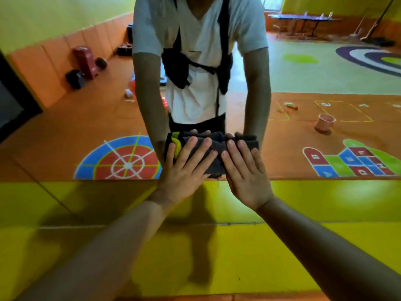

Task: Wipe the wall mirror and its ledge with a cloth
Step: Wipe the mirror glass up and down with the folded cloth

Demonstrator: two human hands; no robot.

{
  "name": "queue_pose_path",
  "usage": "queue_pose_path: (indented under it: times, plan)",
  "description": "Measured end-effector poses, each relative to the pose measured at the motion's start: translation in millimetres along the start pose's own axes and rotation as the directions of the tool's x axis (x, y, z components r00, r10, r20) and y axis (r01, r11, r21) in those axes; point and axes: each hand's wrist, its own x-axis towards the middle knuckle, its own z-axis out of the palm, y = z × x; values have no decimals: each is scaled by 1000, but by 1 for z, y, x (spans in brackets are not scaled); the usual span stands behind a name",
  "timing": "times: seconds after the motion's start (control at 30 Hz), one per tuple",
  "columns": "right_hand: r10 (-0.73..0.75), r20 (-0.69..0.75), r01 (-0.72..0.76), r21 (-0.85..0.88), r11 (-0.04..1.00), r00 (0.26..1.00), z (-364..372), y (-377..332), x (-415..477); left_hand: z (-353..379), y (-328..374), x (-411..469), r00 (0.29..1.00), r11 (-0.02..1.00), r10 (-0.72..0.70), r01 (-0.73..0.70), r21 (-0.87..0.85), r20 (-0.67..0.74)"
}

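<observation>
Two bare hands press one dark grey folded cloth (216, 167) flat against the large wall mirror (65, 137), right at the bottom edge of the glass where it meets the glossy yellow ledge (325, 203). The left hand (184, 170) lies on the left part of the cloth and the right hand (245, 170) on the right part. The fingers of both are straight and slightly fanned, palms down on the fabric, nothing pinched or curled round. The two hands sit just beside each other, their inner fingers almost meeting over the middle of the cloth. A small yellow patch (176, 145) shows at the cloth's left end, beside the left index finger. Both forearms reach up across the ledge from the lower corners.

The glass reflects the person's white T-shirt (201, 40) with black straps over it and the fingertips mirrored along the cloth's top edge. Behind lies an orange floor — painted with a round blue-and-red target (121, 161) and a coloured hopscotch grid (355, 161). A pink cup (324, 124) lies tipped on that floor.
</observation>
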Motion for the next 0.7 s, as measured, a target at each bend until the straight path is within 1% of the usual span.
queue_pose_path:
  times: [0.1, 0.27, 0.4, 0.57, 0.7]
  plan:
    - [-15, 44, 13, 34, 999, 999, 25, -20, -54, 26, 25, -54, 1000, 1000, 7, -7, 20, 23]
    - [-51, 154, 34, 116, 993, 987, 61, -53, -135, 66, 64, -136, 997, 998, -19, 23, -51, 74]
    - [-58, 239, 22, 149, 989, 969, 82, -78, -186, 86, 82, -193, 990, 999, 15, -10, -40, 143]
    - [-45, 249, -6, 200, 980, 967, 97, -100, -221, 99, 98, -238, 986, 996, 49, -38, -75, 159]
    - [-26, 256, -42, 258, 965, 966, 101, -105, -240, 108, 111, -255, 985, 997, 65, -56, -59, 163]
